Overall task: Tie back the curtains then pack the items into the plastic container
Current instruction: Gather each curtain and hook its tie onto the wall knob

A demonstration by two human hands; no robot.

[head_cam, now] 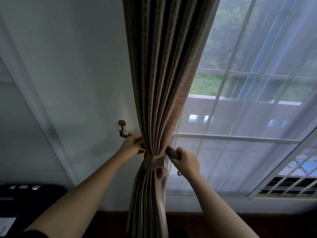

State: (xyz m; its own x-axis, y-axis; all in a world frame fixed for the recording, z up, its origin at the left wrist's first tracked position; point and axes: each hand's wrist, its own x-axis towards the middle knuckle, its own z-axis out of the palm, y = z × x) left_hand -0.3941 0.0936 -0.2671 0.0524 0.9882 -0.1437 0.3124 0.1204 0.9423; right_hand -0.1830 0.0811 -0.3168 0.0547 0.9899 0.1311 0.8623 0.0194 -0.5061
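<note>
The white wall (77, 74) is carrying a brown hook (122, 125); dark brown floor (214, 224) is showing along its foot.

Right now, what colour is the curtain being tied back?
The curtain is brown, seen best in the head view.

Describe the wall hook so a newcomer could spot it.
Find the brown curtain gathered beside the window. On the pale wall just left of it, above the left hand, sits the hook: small, reddish-brown, round-knobbed, rigid unlike the fabric tieback.
</note>
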